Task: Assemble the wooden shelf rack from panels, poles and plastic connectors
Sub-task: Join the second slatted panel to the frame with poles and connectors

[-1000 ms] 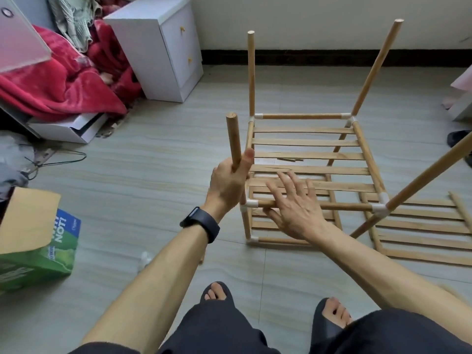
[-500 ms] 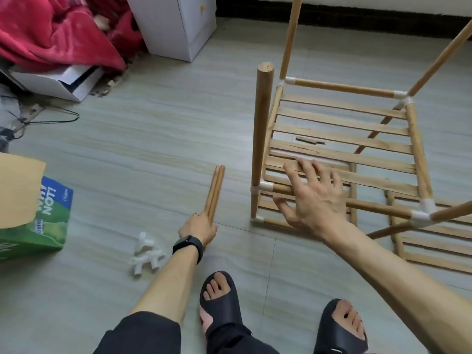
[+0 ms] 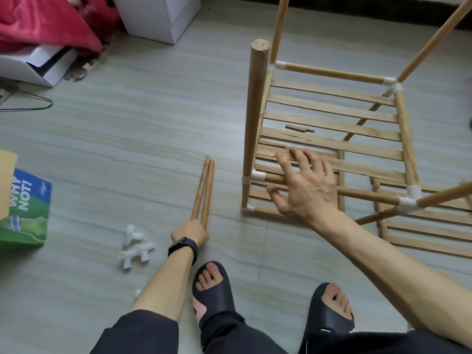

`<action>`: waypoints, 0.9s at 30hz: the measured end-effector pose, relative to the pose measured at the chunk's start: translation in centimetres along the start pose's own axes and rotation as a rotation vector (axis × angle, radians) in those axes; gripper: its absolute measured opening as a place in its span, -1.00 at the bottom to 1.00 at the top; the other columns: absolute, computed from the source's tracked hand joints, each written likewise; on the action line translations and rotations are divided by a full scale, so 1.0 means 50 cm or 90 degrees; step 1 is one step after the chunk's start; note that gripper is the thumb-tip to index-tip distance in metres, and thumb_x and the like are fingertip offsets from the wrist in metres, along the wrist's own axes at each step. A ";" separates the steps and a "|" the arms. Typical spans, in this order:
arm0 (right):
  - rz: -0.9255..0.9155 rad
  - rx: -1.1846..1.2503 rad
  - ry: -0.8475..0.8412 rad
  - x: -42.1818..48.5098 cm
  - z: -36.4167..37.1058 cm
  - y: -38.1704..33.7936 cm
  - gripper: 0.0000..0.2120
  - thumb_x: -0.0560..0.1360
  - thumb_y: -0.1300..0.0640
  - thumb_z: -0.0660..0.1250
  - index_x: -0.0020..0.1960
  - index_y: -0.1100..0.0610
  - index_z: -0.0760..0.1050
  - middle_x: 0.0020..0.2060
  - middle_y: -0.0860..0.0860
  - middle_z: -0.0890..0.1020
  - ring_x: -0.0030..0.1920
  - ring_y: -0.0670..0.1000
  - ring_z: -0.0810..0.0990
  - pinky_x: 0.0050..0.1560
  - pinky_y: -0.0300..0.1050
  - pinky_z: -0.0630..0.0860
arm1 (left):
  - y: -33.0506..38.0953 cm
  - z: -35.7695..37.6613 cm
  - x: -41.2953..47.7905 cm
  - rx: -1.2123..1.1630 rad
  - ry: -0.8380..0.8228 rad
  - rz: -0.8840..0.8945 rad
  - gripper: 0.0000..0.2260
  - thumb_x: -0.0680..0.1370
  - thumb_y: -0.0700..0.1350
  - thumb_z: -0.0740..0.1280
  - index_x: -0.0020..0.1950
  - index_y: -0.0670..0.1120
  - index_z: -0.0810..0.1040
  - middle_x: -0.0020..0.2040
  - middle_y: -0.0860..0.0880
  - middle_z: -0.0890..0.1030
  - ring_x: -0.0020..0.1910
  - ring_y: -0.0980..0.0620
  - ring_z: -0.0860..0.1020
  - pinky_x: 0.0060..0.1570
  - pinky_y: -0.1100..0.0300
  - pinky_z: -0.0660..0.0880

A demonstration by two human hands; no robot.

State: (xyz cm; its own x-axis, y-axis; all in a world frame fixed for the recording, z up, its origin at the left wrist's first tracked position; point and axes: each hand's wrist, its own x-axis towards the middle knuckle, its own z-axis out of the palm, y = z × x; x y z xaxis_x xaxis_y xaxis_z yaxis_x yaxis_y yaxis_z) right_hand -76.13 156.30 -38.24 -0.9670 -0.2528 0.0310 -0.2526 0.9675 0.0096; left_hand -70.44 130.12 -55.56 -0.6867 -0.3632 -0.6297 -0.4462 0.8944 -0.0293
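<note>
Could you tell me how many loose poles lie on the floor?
2. The left pole and the right pole lie side by side, left of the rack, near ends in the grip of the left hand. Others may be hidden.

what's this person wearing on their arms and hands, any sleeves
No sleeves are in view. The left hand has a black rectangular smartwatch on a black band at its wrist. The right hand wears nothing: no watch, ring or glove.
</note>
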 end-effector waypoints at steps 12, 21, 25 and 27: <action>-0.001 -0.009 -0.021 -0.002 -0.009 -0.001 -0.27 0.53 -0.28 0.23 0.62 -0.09 0.11 0.58 0.14 0.25 0.56 0.25 0.20 0.49 0.31 0.22 | -0.125 0.056 -0.069 -0.089 0.131 -0.102 -0.66 0.58 -0.04 0.21 0.34 -0.07 0.42 0.32 -0.14 0.48 0.30 -0.16 0.44 0.12 -0.02 0.44; 0.006 -0.015 0.032 0.005 0.003 -0.003 -0.31 0.50 -0.23 0.32 0.56 -0.04 0.24 0.49 0.19 0.39 0.47 0.29 0.33 0.40 0.31 0.33 | -0.239 0.048 -0.026 -0.166 0.074 -0.163 -0.63 0.59 -0.29 0.22 0.38 -0.03 0.43 0.59 -0.16 -0.17 0.31 -0.28 0.38 0.24 -0.08 0.45; 0.008 -0.017 0.030 0.005 0.010 -0.001 -0.31 0.51 -0.24 0.30 0.57 -0.06 0.23 0.51 0.18 0.37 0.49 0.28 0.31 0.41 0.30 0.31 | -0.239 0.060 -0.026 -0.168 0.082 -0.134 -0.72 0.59 -0.31 0.22 0.26 -0.06 0.43 0.56 -0.20 -0.06 0.23 -0.25 0.45 0.21 -0.04 0.46; 0.005 -0.014 0.026 0.005 0.012 0.002 -0.31 0.52 -0.24 0.29 0.58 -0.06 0.21 0.52 0.18 0.35 0.51 0.28 0.29 0.42 0.31 0.30 | -0.237 0.071 -0.027 -0.160 0.079 -0.095 -0.75 0.61 -0.26 0.25 0.28 -0.09 0.47 0.46 -0.20 0.22 0.25 -0.22 0.46 0.25 -0.02 0.46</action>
State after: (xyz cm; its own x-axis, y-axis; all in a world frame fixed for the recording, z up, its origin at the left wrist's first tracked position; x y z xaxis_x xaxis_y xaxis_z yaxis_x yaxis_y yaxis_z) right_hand -76.41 156.33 -38.81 -0.9666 -0.2461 0.0718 -0.2445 0.9692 0.0308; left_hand -62.16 120.95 -57.12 -0.6604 -0.5289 -0.5330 -0.6651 0.7416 0.0881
